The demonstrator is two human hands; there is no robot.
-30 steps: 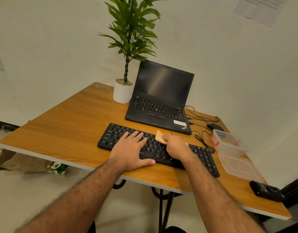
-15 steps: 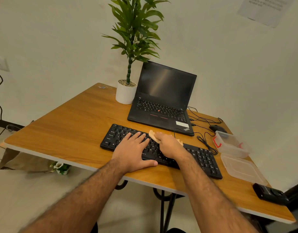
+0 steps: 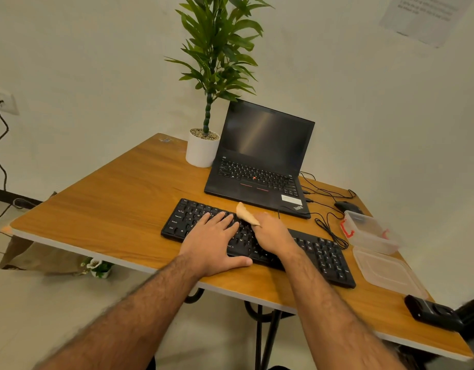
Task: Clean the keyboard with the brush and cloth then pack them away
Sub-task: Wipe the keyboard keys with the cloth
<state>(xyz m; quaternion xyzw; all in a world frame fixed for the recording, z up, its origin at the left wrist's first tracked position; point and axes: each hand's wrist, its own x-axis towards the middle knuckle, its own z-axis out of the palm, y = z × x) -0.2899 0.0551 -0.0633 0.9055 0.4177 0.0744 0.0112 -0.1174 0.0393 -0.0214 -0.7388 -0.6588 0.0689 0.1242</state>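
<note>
A black keyboard (image 3: 321, 252) lies across the front of the wooden table (image 3: 102, 209). My left hand (image 3: 214, 241) rests flat on its left half, fingers straight, thumb along the front edge. My right hand (image 3: 273, 233) grips a tan cloth (image 3: 246, 213) and presses it on the keys at the keyboard's middle; a corner of the cloth sticks up past the fingers. No brush is visible on the table.
Behind the keyboard stands an open black laptop (image 3: 259, 166), with a white potted plant (image 3: 202, 150) to its left. At the right are a clear plastic box (image 3: 369, 231), its lid (image 3: 385, 271), a mouse (image 3: 346, 206) with cables, and a black device (image 3: 430, 312).
My right hand has slid the cloth leftward along the keyboard, toward my left hand. The left hand has stayed in place.
</note>
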